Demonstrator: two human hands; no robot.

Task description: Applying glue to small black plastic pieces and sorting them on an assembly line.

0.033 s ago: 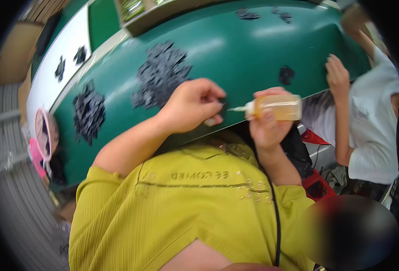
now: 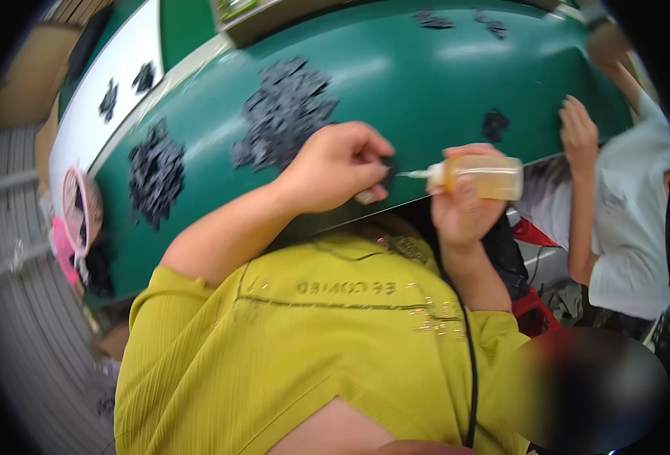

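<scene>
Your right hand (image 2: 464, 214) wraps around a bottle (image 2: 493, 179), smooth, rounded and translucent, with amber liquid showing through; it lies on its side over the table's near edge, its thin pale nozzle (image 2: 414, 174) pointing left. Your left hand (image 2: 333, 168) closes in a narrow pinch on a dark piece (image 2: 387, 174), just beyond the nozzle tip. Past that hand, flat, matte grey scraps form a jagged pile (image 2: 286, 110) on the glossy green table (image 2: 426, 83), with a second heap (image 2: 157, 178) farther left. A pink basket (image 2: 95, 208) with an openwork side stands at the left end.

Your fingers cover most of the piece, so its outline is hard to make out, and you cannot tell whether the nozzle touches it. A blurred oval hides the lower right. Dark lettering crosses your ribbed yellow-green shirt (image 2: 312, 341).
</scene>
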